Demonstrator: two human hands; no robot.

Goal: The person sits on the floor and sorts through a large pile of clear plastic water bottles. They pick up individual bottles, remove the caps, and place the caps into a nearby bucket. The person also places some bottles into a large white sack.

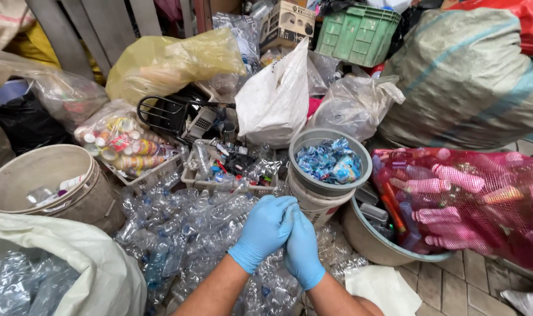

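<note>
Left hand (265, 231) and right hand (301, 248), blue-gloved, are pressed together, nothing visibly held. Clear bottles (178, 225) are heaped below; grey bucket (328, 186) is kept beside, within reach.

Single head-worn view, looking steeply down and forward, sitting close over blue-gloved clasped hands (284, 234), taking in heaped clear crushed plastic bottles (184, 228)

The tiled floor (471, 287) carries everything. A heap of crushed clear plastic bottles (178, 228) covers its middle. At the left stand a beige bucket (73, 193) and a white sack (96, 263). A white basket (219, 184) of small scraps sits behind the heap. To the right a grey basin (372, 246) rests beside a red mesh bag (483, 199) of pink bottles. A white sheet (383, 289) lies on the tiles.
</note>
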